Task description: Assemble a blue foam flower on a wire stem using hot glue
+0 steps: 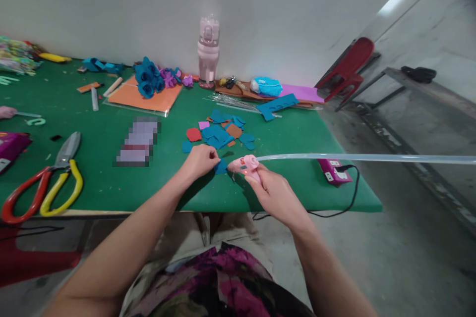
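Observation:
My right hand (273, 190) is wrapped round a pink hot glue gun (243, 164), whose long clear glue stick (353, 158) sticks out far to the right. The gun's nozzle points left and meets or nearly meets a small blue petal-shaped piece (220, 166). My left hand (201, 161) pinches the far left side of that piece, just above the green table. Right behind my hands lies a loose pile of cut blue pieces (217, 136), with a red piece (194, 134) and a brown piece (234, 131) among them.
Large scissors (63, 173) with red and yellow handles lie at left. Blue flowers (148, 77) rest on an orange sheet (137, 96). A pink bottle (208, 54) stands against the wall. At right, a purple power strip (333, 172) has a black cord over the table's edge.

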Demonstrator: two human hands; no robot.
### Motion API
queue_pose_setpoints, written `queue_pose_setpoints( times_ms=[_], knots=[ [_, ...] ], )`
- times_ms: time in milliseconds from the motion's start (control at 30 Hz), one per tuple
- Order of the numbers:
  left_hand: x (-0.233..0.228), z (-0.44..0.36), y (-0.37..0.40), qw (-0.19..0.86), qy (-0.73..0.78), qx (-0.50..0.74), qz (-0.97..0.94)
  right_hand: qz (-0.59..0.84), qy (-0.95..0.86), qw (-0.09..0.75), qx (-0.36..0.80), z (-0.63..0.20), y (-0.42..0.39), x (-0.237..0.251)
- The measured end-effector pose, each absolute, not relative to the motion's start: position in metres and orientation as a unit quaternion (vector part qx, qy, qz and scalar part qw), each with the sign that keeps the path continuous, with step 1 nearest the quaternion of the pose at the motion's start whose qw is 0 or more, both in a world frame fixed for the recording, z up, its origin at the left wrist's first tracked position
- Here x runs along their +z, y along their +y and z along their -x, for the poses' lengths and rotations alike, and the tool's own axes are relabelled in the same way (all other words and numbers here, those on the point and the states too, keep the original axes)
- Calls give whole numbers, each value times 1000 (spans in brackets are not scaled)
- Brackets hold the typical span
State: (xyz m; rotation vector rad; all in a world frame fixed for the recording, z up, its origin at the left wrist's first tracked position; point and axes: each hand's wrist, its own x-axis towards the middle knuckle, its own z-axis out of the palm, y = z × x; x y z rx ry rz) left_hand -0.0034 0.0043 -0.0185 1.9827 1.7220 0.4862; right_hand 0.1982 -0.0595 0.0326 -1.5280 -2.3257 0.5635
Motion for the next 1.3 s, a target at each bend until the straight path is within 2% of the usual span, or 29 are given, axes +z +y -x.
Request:
queue_pose_setpoints(
  times_ms=[300,600,1300],
  knots=[
    [-20,4,5,232,627,181,-722,535,-808,150,198,-199,-60,32],
    [-20,4,5,239,625,182,-721,567,-760,205,243,-211,-60,35],
    [-16,3,4,242,631,184,-714,530,-785,175,267,-190,-63,29]
  ],
)
